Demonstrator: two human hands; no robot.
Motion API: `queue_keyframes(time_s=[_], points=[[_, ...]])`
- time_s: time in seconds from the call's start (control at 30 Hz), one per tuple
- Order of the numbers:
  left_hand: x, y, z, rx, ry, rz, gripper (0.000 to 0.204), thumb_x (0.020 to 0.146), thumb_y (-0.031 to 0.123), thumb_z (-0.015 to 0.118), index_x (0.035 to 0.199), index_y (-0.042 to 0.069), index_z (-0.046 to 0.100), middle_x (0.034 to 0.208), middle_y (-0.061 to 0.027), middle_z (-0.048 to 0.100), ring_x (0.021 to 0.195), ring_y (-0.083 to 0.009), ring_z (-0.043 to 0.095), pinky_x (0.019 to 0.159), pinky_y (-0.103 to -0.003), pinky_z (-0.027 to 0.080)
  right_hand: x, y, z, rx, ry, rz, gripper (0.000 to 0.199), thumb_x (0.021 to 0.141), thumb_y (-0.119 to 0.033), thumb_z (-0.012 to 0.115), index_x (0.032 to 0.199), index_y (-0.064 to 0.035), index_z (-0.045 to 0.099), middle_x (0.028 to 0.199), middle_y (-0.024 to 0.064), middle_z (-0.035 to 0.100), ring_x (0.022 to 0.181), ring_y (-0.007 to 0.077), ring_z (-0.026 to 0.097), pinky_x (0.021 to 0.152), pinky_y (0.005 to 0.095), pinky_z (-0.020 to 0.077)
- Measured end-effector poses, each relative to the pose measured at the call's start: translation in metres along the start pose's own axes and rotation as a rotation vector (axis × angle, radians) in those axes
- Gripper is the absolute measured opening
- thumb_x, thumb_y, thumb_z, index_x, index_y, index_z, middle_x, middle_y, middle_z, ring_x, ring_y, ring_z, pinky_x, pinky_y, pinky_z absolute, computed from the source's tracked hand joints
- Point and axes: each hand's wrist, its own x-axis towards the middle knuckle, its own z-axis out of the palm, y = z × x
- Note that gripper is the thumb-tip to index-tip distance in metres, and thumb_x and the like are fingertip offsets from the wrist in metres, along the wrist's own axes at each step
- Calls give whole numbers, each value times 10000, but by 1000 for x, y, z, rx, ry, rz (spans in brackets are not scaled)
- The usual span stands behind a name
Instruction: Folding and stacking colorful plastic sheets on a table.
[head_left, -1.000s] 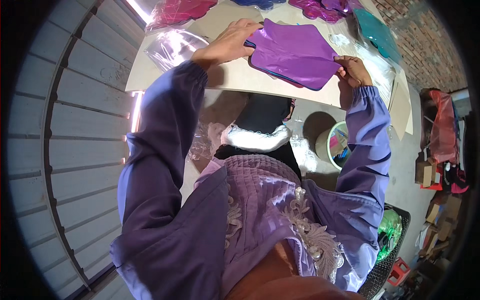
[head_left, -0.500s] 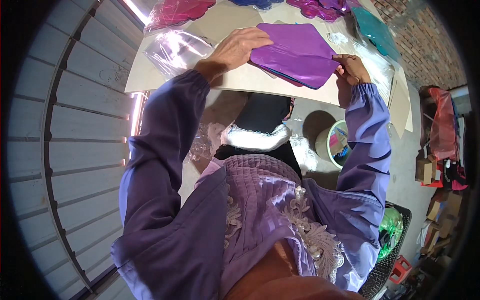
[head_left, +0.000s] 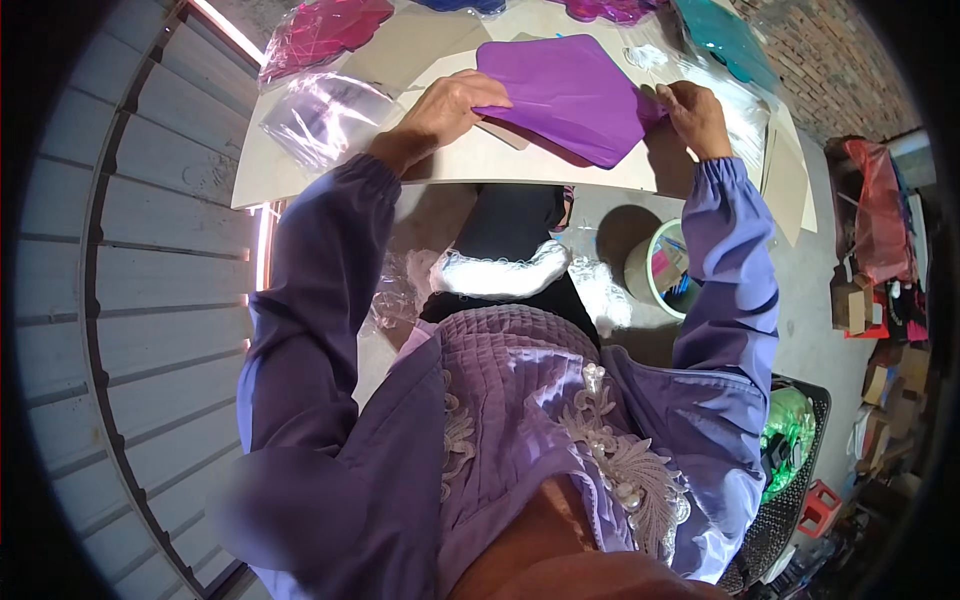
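A purple hexagonal flat piece (head_left: 565, 95), smooth and thin like a placemat, is stretched between my hands over the white table (head_left: 350, 180). My left hand (head_left: 447, 108) grips its left corner, the fingers folded over the edge. On the other side, my right hand (head_left: 697, 118) pinches the right corner between thumb and fingers. Creases run across the piece toward both grips. Part of a beige card (head_left: 503, 133) shows beneath its lower left edge. Beside my left hand lie clear plastic bags (head_left: 325, 118), shining in the sunlight.
Wrapped pieces lie along the table's far side: pink (head_left: 325, 38), magenta (head_left: 610, 8) and teal (head_left: 728, 42). More clear plastic (head_left: 745, 125) is right of my right hand. Below the table stands a bin (head_left: 640, 268) with colourful scraps. A red stool (head_left: 820, 508) is at lower right.
My left hand has shifted from the piece's upper left edge to its left corner. The piece is pulled out between both hands, and the blue edge under it no longer shows. The view has shifted slightly.
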Motion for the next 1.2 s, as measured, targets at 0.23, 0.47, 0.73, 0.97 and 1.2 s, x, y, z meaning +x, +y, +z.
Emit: queue_keyframes(time_s=[0.23, 0.47, 0.73, 0.97, 1.2], points=[[21, -27, -8, -88, -37, -86, 305, 761, -99, 644, 1011, 58, 722, 1031, -110, 685, 1003, -267, 637, 913, -345, 513, -20, -23, 5, -221, 51, -688, 277, 825, -74, 646, 1098, -38, 671, 996, 108, 674, 987, 253, 607, 931, 346, 457], [36, -6, -18, -178, -72, -192, 243, 809, -53, 650, 1016, 53, 722, 1018, -96, 688, 971, -240, 643, 876, -318, 514, -20, 0, 17, -139, -5, -458, 212, 782, -39, 692, 994, -26, 690, 963, 108, 665, 995, 247, 582, 927, 364, 436], [37, 10, -21, -241, 4, -563, 206, 858, 97, 673, 1042, 3, 688, 983, -110, 694, 869, -168, 640, 807, -290, 496, -20, -1, 16, -11, 108, -365, 140, 835, -103, 706, 787, 6, 634, 724, 86, 606, 744, 187, 543, 735, 324, 424], [37, 4, -18, -516, 12, -641, 297, 836, 124, 687, 1111, 16, 651, 880, -90, 679, 821, -135, 613, 804, -284, 483, -14, 4, 18, -95, 99, -329, 233, 874, -170, 665, 762, 24, 601, 625, 122, 547, 604, 198, 499, 612, 335, 412], [44, 2, -20, -473, 15, -682, 231, 847, 201, 673, 959, -1, 658, 752, -52, 621, 715, -115, 561, 684, -290, 458, -13, 3, 20, -227, 207, -315, 256, 879, -207, 660, 791, 31, 630, 614, 156, 566, 553, 230, 514, 572, 364, 420]])
